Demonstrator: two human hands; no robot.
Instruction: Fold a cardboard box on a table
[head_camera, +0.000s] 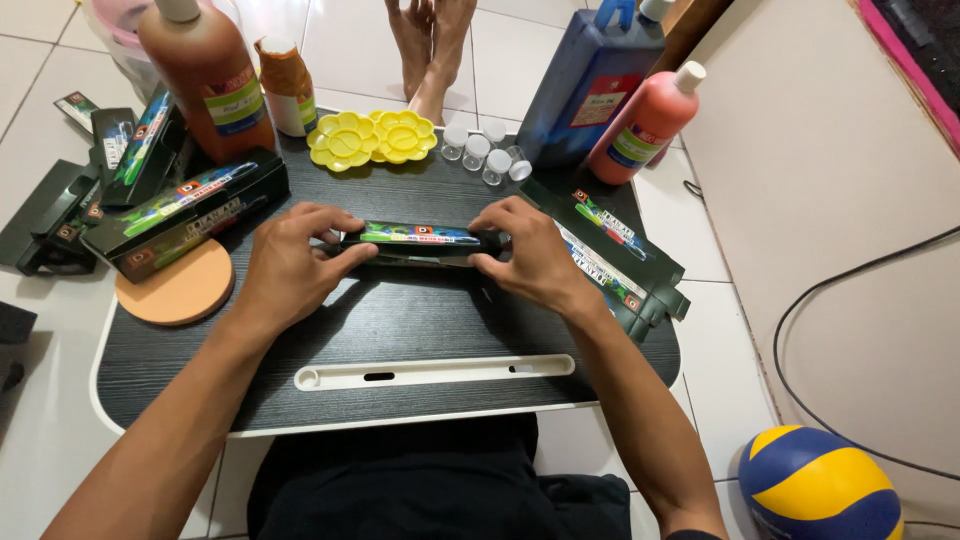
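On desk: we saw dark woodgrain lap table, matte.
Box: long glossy black carton, axis left-right.
Grip: left hand, right hand pinched its ends.

Bare dark wood-grain table lies open near me.
Tall paint bottles, yellow flower-shaped palettes and stacked black cartons crowd its far edge.

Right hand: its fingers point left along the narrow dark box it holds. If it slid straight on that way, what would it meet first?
Most likely the left hand, which grips the other end of the same narrow box. The right hand faces it across the box's middle, with nothing else between them on the dark tray table.
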